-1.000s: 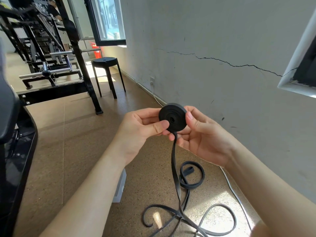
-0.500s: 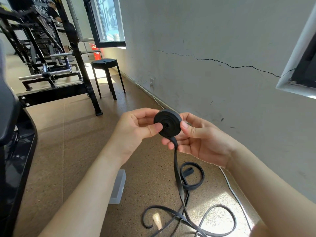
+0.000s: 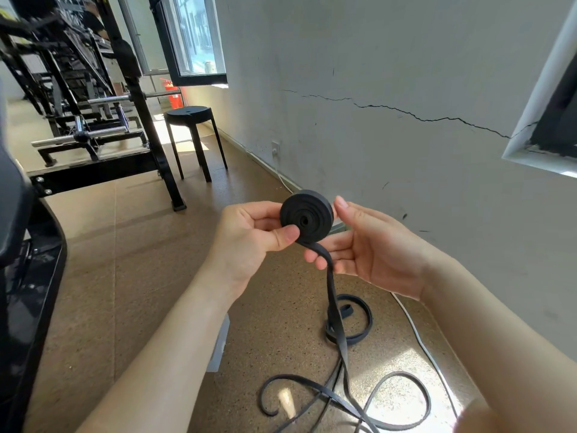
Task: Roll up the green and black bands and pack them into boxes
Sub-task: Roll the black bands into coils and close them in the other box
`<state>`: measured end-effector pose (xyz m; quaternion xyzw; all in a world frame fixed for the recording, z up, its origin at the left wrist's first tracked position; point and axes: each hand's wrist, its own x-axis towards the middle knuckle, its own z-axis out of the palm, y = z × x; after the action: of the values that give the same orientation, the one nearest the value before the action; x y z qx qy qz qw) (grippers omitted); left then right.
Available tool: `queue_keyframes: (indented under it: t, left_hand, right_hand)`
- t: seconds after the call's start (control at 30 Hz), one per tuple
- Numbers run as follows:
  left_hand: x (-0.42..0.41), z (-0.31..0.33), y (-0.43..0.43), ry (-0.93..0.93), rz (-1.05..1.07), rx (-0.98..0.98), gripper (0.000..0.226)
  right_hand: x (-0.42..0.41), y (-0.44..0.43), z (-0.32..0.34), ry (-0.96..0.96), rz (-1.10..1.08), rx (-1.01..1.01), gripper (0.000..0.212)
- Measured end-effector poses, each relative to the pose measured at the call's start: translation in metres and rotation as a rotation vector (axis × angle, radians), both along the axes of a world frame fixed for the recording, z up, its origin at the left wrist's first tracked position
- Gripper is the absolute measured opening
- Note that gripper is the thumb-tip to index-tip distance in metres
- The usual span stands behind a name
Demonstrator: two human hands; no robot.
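Left hand [image 3: 249,242] pinches the black band roll [image 3: 306,218] so it won't spring loose, right hand [image 3: 371,248] has relaxed open fingers guiding the tail [image 3: 335,310] up off the floor [image 3: 125,260]

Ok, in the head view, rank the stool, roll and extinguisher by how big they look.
1. Stool: largest, though it stands far off.
2. Roll: almost as big, but only because it is near the camera.
3. Extinguisher: smallest, distant and partly hidden.
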<state>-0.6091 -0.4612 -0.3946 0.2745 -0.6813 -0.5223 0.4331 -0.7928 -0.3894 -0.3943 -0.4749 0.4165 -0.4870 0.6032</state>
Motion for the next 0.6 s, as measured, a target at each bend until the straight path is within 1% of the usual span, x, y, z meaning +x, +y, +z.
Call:
queue_keyframes:
  t: [0.13,0.2,0.27,0.3,0.37,0.4,0.47,0.5,0.53,0.57,0.6]
  left_hand:
    - [0.004,0.001,-0.003,-0.146,-0.002,-0.083,0.033]
    - [0.006,0.002,-0.004,-0.172,-0.009,-0.098,0.033]
    - [0.008,0.001,-0.006,-0.178,-0.026,-0.088,0.031]
    - [0.009,0.0,-0.007,-0.164,-0.042,-0.064,0.027]
    - [0.009,-0.005,-0.009,-0.075,-0.122,0.042,0.019]
    - [0.008,-0.008,-0.009,-0.019,-0.18,0.117,0.021]
    - [0.003,-0.011,-0.005,0.076,-0.289,0.244,0.028]
    - [0.0,-0.012,-0.002,0.112,-0.31,0.277,0.027]
    - [-0.003,-0.012,0.0,0.139,-0.305,0.291,0.024]
    - [-0.005,-0.012,0.001,0.139,-0.271,0.277,0.021]
    - [-0.005,-0.012,0.0,0.112,-0.217,0.233,0.019]
  right_hand:
    - [0.006,0.0,-0.001,0.101,-0.051,0.001,0.077]
    - [0.008,-0.001,-0.002,0.096,-0.056,-0.006,0.075]
    - [0.009,-0.002,-0.003,0.044,-0.051,-0.006,0.072]
    - [0.01,-0.002,-0.004,0.006,-0.049,-0.007,0.07]
    - [0.011,-0.003,-0.007,-0.082,-0.053,-0.017,0.07]
    - [0.01,-0.003,-0.008,-0.128,-0.058,-0.025,0.072]
    - [0.011,-0.005,-0.01,-0.212,-0.055,-0.045,0.086]
    - [0.011,-0.006,-0.011,-0.238,-0.048,-0.054,0.092]
    - [0.011,-0.007,-0.012,-0.253,-0.039,-0.06,0.094]
    - [0.011,-0.006,-0.011,-0.255,-0.034,-0.059,0.092]
    - [0.011,-0.006,-0.011,-0.239,-0.032,-0.051,0.085]
